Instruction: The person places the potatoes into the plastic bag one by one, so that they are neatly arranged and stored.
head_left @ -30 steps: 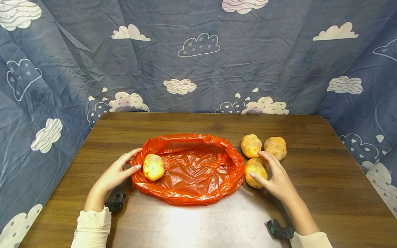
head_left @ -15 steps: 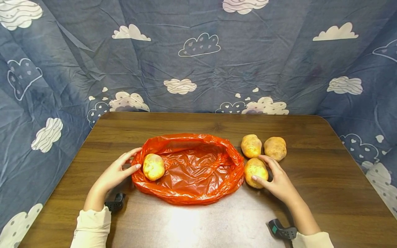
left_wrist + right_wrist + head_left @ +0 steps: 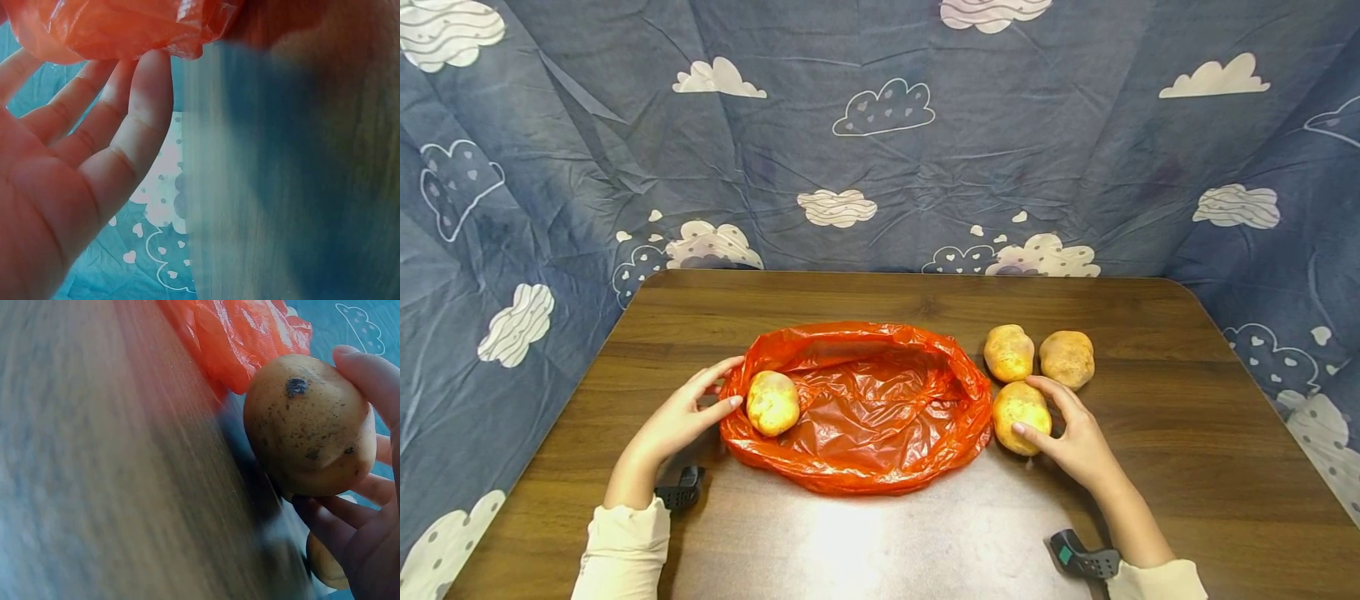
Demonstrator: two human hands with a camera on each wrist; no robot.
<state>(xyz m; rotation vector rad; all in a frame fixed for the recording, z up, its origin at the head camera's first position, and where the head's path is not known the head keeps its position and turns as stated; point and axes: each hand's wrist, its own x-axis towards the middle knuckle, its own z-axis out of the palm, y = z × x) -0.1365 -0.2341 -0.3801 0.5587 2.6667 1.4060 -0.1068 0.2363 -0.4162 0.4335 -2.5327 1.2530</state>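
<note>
A red plastic bag [image 3: 865, 479] lies wide open on the table, its rim rolled outward. Inside it, at the left end, rests one potato [image 3: 772, 404]. My left hand [image 3: 681, 417] touches the bag's left side with fingers spread; in the left wrist view the thumb [image 3: 147, 100] and fingertips meet the red plastic. Just beyond the bag's right end, my right hand [image 3: 1078, 442] holds a second potato [image 3: 1019, 417] between thumb and fingers. The right wrist view shows this speckled potato [image 3: 309, 425] with a dark spot, close by the bag [image 3: 244, 337].
Two more potatoes sit behind the held one, a paler one [image 3: 1009, 353] and a browner one [image 3: 1067, 359]. The wooden table [image 3: 1165, 400] ends at a blue cloud-printed cloth [image 3: 880, 167]. Black wrist devices [image 3: 1082, 556] sit beside both forearms.
My right fingertips have shifted slightly toward me, from near the paler back potato onto the front potato, and now grip it. The left hand and the bag stay in place.
</note>
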